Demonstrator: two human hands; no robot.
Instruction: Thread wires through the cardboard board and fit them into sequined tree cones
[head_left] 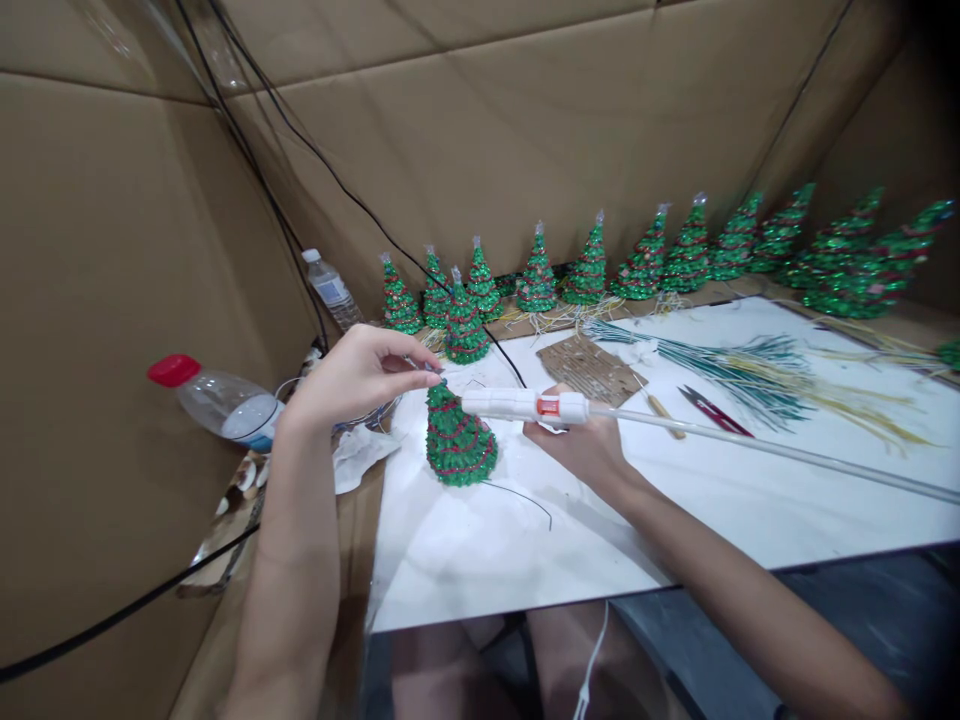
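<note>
While the left hand pinches, the right hand grips.

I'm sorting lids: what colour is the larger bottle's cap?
The cap is red; it shows best in the head view.

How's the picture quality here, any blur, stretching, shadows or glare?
Head view: the far-right trees look smeared and lean outward, probably from lens distortion; head view: the upper right corner falls to black; head view: soft, faint shadows lie on the white board near the right hand; head view: small glare streaks, upper left.
</note>
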